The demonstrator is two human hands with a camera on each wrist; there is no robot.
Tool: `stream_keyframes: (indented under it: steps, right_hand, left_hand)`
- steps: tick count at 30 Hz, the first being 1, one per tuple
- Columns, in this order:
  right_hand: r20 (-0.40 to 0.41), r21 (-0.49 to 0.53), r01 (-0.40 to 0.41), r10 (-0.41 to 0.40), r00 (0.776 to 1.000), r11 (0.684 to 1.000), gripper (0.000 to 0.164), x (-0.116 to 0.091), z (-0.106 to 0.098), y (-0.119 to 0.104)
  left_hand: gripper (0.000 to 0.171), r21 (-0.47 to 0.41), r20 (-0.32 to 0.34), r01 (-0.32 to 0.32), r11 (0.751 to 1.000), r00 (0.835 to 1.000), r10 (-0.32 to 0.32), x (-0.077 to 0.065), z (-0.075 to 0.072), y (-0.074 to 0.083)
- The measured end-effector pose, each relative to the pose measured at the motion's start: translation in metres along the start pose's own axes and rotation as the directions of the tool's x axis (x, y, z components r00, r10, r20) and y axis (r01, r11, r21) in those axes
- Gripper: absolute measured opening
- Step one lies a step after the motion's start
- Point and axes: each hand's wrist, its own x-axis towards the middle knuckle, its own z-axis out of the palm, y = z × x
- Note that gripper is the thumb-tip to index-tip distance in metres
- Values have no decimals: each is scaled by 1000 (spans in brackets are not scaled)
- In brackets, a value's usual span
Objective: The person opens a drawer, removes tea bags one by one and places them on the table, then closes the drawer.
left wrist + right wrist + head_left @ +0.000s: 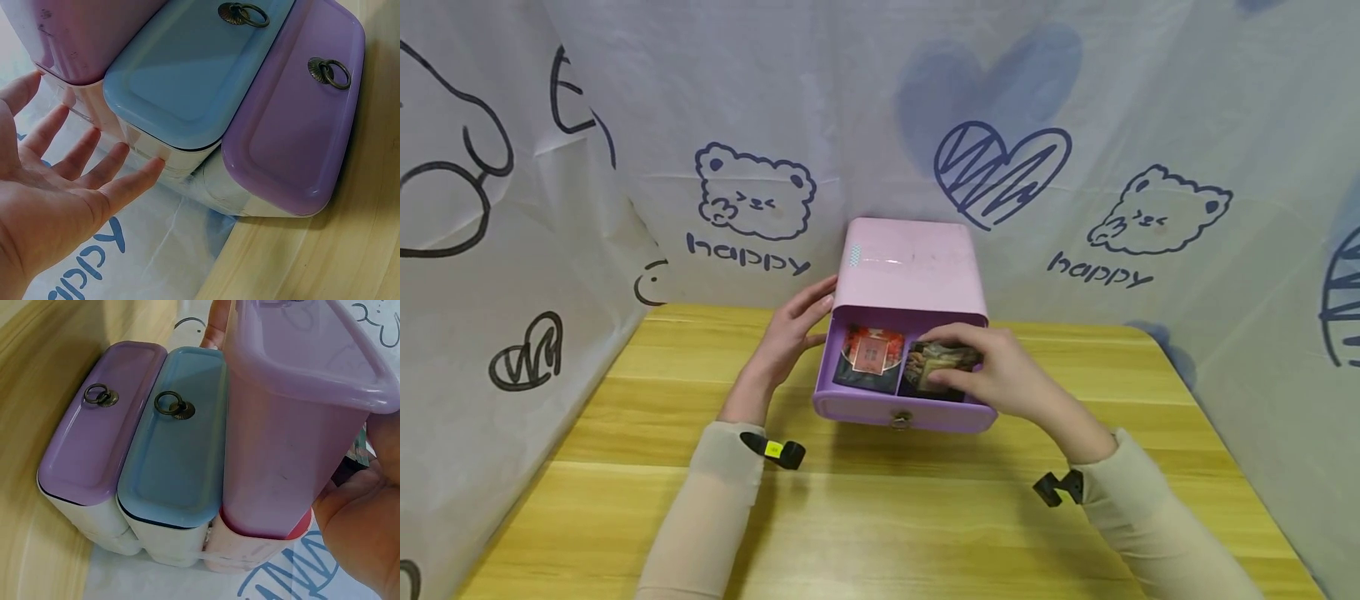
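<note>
A small pink drawer cabinet [913, 267] stands at the back of the table with its top purple drawer [857, 406] pulled out. In the drawer's left compartment lies a dark packet with a red label [869, 357]. My right hand [1000, 371] reaches into the right compartment and pinches a dark patterned packet [917, 367] between thumb and fingers. An edge of the packet [355, 456] shows by the palm in the right wrist view. My left hand [786, 337] has its fingers extended, with fingertips against the cabinet's left side; in the left wrist view the hand [69, 187] is spread.
Below the pulled-out drawer are a closed blue drawer [187, 75] and a closed purple drawer [294, 119], each with a brass ring pull. A white cloth printed with bears and hearts [865, 125] hangs behind the wooden table [910, 517].
</note>
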Motion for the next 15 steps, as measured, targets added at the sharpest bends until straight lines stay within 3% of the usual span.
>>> stream_keyframes:
  steps: [15]
  right_hand:
    - [-113,175,-174,195,974,969,30,-14,-4,2]
  left_hand:
    - [55,19,0,2,1000,1000,-2,0,0,-1]
